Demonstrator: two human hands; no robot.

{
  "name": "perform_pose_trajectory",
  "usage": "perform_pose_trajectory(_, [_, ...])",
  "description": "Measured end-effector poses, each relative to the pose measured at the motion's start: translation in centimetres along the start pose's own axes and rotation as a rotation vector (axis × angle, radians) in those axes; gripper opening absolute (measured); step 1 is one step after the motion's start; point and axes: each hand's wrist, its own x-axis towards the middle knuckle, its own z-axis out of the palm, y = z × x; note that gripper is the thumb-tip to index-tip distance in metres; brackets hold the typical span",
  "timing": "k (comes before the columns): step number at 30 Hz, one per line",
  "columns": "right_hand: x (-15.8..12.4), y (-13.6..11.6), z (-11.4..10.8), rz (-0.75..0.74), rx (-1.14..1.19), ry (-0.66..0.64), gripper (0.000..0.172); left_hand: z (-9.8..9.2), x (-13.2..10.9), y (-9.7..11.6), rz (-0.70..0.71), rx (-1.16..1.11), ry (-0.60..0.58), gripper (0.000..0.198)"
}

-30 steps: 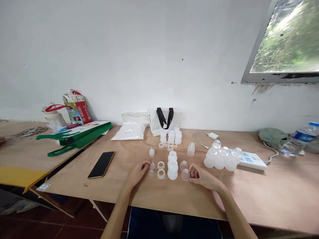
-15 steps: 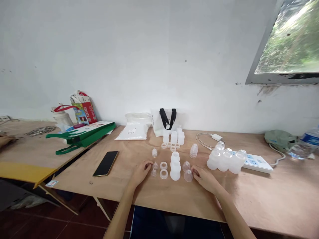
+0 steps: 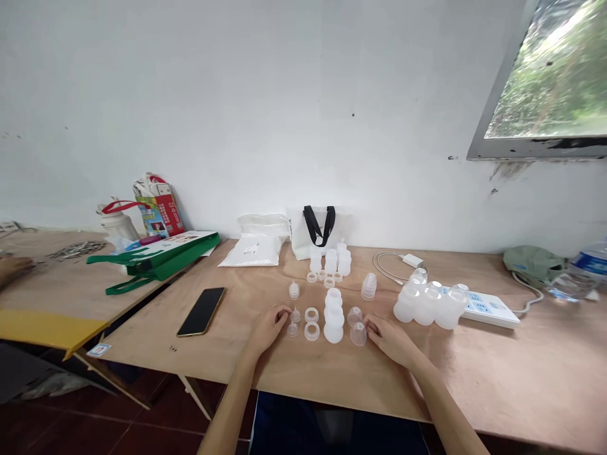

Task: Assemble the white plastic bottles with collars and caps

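- Far left of the stack, on the neighbouring table, I see another person's hand (image 3: 14, 268) near a pile of grey metal scraps (image 3: 78, 250); a reach across could bring it close to my workspace.
- Left of the stack lies a black glass-fronted smartphone (image 3: 200, 311); a wide sweep of my left hand could knock it.
- My left hand (image 3: 268, 330) rests half-curled on the plywood table (image 3: 227, 360), holding nothing, just beside two small clear teat-shaped pieces (image 3: 294, 315). They are light and could skitter if brushed.
- Just left of the stack sit two translucent silicone rings (image 3: 312, 323); they could roll if tipped on edge.
- The tall frosted-white plastic stack (image 3: 334, 319) stands at centre, and a careless nudge could topple it.
- Just right of the stack, my right hand (image 3: 389, 341) is loosely curled, its fingers (image 3: 371, 326) at a clear dome-shaped cup (image 3: 358, 334); I cannot tell if it has hold. A rushed move could tip the cup into the stack.
- Further right, frosted-white plastic bottles (image 3: 424, 304) crowd a white power strip (image 3: 488, 310); bumping them could scatter them.
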Motion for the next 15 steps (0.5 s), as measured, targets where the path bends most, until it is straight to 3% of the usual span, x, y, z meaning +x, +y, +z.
perform_pose_trajectory(15, [-0.09,-0.3,-0.31,-0.002,0.016,-0.001,0.016,0.01,-0.07,-0.06,-0.004,0.009,0.008,0.034])
